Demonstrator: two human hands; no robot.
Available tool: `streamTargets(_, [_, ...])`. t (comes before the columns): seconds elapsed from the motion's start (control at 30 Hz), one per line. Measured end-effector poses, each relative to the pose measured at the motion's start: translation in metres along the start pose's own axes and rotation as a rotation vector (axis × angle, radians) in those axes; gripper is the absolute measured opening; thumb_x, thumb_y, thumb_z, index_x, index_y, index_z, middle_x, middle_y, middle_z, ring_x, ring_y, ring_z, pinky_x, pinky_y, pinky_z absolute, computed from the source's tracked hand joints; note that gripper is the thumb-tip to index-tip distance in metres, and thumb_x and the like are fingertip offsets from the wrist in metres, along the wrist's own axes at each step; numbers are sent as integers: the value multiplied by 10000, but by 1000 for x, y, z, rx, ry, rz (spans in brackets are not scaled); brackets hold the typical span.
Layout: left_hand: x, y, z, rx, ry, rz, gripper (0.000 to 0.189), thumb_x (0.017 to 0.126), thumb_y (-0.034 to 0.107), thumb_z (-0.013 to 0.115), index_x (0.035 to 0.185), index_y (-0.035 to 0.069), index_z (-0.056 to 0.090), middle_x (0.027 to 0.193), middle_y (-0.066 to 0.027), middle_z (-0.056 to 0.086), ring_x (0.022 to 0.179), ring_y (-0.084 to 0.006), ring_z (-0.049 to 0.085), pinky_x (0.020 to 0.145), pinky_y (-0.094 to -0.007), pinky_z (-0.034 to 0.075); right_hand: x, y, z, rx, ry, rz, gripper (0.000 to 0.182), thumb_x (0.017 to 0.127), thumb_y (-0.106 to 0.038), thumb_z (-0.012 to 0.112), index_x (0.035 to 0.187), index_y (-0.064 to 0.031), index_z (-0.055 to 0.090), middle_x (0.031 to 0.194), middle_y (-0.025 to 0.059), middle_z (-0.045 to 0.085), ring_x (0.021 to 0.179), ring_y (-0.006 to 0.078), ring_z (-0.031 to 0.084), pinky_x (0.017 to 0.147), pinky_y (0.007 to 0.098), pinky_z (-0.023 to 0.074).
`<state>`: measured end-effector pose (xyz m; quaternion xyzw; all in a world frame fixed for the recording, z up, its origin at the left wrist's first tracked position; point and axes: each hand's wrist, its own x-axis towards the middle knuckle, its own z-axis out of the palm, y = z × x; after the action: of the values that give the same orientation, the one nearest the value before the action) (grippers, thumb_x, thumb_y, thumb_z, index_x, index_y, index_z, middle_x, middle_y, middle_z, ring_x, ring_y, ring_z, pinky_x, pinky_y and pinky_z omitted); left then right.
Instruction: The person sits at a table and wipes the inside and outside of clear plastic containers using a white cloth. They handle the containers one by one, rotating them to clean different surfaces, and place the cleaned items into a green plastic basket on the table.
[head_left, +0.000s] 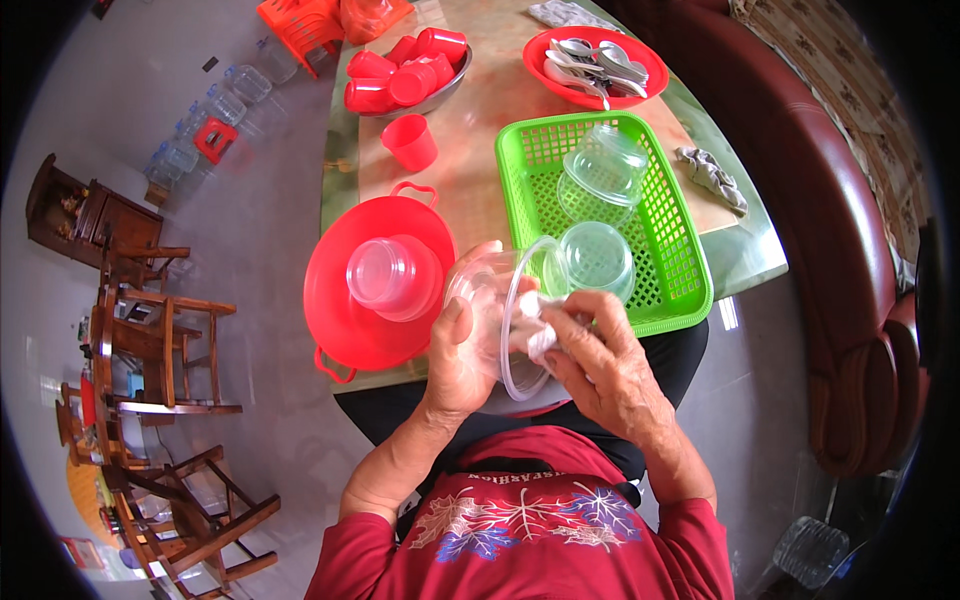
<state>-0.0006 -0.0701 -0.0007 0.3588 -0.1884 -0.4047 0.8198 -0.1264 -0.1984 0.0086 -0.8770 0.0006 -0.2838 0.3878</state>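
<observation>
My left hand grips a clear plastic bowl from its outer side, with the rim tilted toward the right. A crumpled white cloth is pinched in the fingers of my right hand, at the bowl's open mouth. Left of the bowl stands a red plastic basin with two handles; a stack of clear plastic bowls rests in it. On the right is a green perforated basket. Several clear bowls lie inside that basket, some upside down.
Beyond the basins are a metal bowl of red cups, a single red cup and a red dish of spoons. A grey rag lies near the right table edge. Wooden chairs flank the left; a leather sofa the right.
</observation>
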Motion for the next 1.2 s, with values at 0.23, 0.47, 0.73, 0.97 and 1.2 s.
streamTargets(0.23, [-2, 0, -1, -4, -31, -66, 738, 870, 518, 540, 1411, 89, 281, 1230, -189, 495, 1081, -313, 570, 796, -422, 551, -2, 0, -7, 23, -76, -46, 393, 712, 25, 690, 1095, -23, 613, 1008, 127, 514, 863, 306, 545, 719, 383, 498])
streamTargets(0.47, [-3, 1, -1, -5, -40, -147, 677, 886, 511, 496, 1397, 107, 314, 1262, -151, 485, 1095, -287, 564, 714, -437, 578, 18, 18, -1, -273, 175, -117, 374, 662, 3, 642, 1035, -19, 621, 960, 115, 492, 832, 293, 522, 660, 363, 488])
streamTargets(0.73, [-1, -5, -4, -11, 34, -97, 689, 893, 496, 508, 1382, 49, 318, 1288, -224, 473, 1101, -366, 564, 778, -460, 574, -1, 1, -1, -130, -107, -31, 257, 689, -17, 636, 944, -35, 614, 974, 94, 520, 809, 286, 525, 675, 363, 500])
streamTargets(0.97, [-3, -2, -3, -42, 67, -166, 606, 921, 479, 450, 1376, 96, 337, 1289, -169, 471, 1092, -322, 573, 701, -441, 593, 11, 17, -1, -280, -102, -67, 231, 665, -56, 637, 891, -20, 610, 1029, 101, 524, 849, 295, 529, 679, 361, 501])
streamTargets(1.2, [-4, 4, -8, -93, 42, -167, 600, 928, 477, 437, 1373, 84, 344, 1286, -174, 473, 1090, -327, 574, 668, -425, 604, 22, 14, 4, -411, 53, -208, 316, 624, -111, 629, 920, -1, 640, 957, 91, 484, 804, 252, 500, 658, 355, 486])
